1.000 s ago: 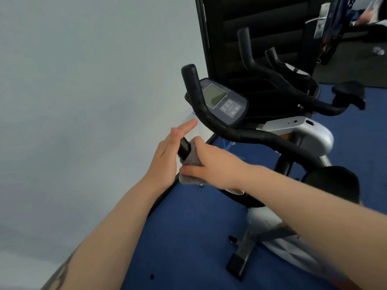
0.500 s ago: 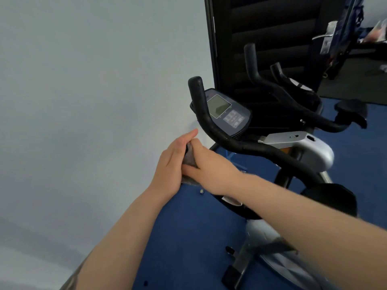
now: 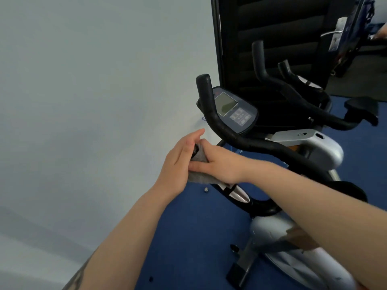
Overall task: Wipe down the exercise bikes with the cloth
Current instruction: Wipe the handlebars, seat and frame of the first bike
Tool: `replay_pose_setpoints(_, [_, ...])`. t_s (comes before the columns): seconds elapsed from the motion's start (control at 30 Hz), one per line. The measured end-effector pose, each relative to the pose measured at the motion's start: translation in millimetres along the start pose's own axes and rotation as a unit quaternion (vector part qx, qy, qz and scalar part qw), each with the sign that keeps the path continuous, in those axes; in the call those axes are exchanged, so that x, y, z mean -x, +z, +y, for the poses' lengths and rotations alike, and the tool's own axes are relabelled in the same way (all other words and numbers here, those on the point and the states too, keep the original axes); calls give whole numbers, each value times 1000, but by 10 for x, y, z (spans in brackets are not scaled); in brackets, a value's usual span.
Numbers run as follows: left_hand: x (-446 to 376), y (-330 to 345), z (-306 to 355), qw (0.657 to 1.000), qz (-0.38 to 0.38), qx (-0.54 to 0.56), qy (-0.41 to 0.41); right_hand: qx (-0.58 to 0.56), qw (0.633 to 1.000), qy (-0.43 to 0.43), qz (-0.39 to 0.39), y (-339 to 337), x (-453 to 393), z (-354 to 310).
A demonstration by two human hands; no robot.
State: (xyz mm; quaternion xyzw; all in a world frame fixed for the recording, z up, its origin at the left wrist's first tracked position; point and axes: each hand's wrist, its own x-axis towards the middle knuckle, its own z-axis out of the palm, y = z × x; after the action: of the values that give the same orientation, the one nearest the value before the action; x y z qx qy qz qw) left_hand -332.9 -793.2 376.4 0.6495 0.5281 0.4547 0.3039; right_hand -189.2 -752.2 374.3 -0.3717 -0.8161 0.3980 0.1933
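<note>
A silver and black exercise bike (image 3: 314, 147) stands before me with black handlebars (image 3: 211, 114) and a console (image 3: 234, 111). A grey cloth (image 3: 201, 174) is wrapped around the near left handlebar end. My right hand (image 3: 222, 164) grips that cloth around the bar. My left hand (image 3: 178, 162) presses flat against the cloth and the bar tip from the left, fingers straight and together. A second bike (image 3: 293, 84) stands behind the first, near the dark door.
A pale wall (image 3: 94, 101) fills the left side, close to the handlebar. A black louvred door (image 3: 272, 38) with a metal handle (image 3: 335, 32) stands behind the bikes. The floor (image 3: 188, 237) is blue carpet with a small bolt (image 3: 206, 189) lying on it.
Both hands stayed on the left handlebar end with the cloth. My left fingers closed against the bar, then straightened somewhat, and more of the grey cloth now shows under the hands.
</note>
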Motion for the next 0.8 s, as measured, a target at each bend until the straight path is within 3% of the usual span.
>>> replay_pose_setpoints(0.07, [6,28,-8,1000,17,11,12,-26,999,-28,-19,-55,-48,5])
replay_pose_setpoints(0.2, [32,86,-70,998,48,43,25,-154,986,12,69,241,203,226])
replay_pose_setpoints(0.43, [4,184,-80,992,112,37,37,-41,996,-8,73,165,96,67])
replay_pose_setpoints(0.53, [3,107,-100,996,79,-9,51,-41,995,-20,91,218,171,145])
replay_pose_setpoints(0.7, [-37,-43,-76,997,19,-48,56,32,999,-30,20,-11,-35,9])
replay_pose_setpoints(0.8, [-61,-141,-77,998,-22,-48,40,-13,999,-47,25,23,-39,3])
